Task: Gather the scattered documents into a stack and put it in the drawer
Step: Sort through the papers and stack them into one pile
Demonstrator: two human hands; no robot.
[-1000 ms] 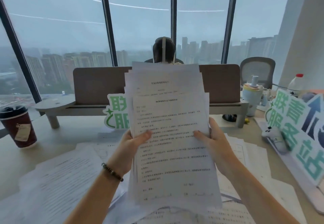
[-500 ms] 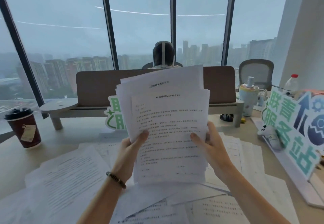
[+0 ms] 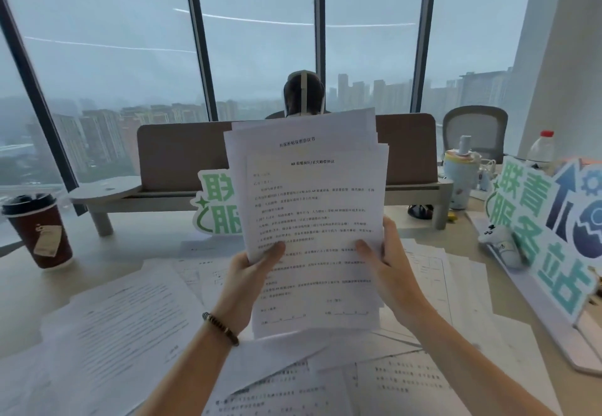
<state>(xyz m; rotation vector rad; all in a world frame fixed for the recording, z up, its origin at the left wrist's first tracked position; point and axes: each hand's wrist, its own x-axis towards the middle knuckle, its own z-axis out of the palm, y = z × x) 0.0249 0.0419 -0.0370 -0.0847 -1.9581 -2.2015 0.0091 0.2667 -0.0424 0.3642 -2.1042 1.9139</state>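
1. Floor-to-ceiling glass window wall (image 3: 260, 57) fills the upper frame, split by dark metal mullions (image 3: 200, 41).
2. Outside: grey overcast sky, hazy high-rise blocks (image 3: 391, 93) along the horizon. Flat, dim daylight.
3. White square pillar (image 3: 560, 57) at upper right.
4. Pale beige desk surface (image 3: 136, 246) spans the lower frame.
5. Brown padded divider panel (image 3: 182, 155) stands across the centre, on a grey raised shelf (image 3: 107, 192) with short legs.
6. Grey mesh-back office chair (image 3: 474, 129) at right, behind the divider.
7. Thin light streaks reflect in the glass (image 3: 247, 19), upper centre.
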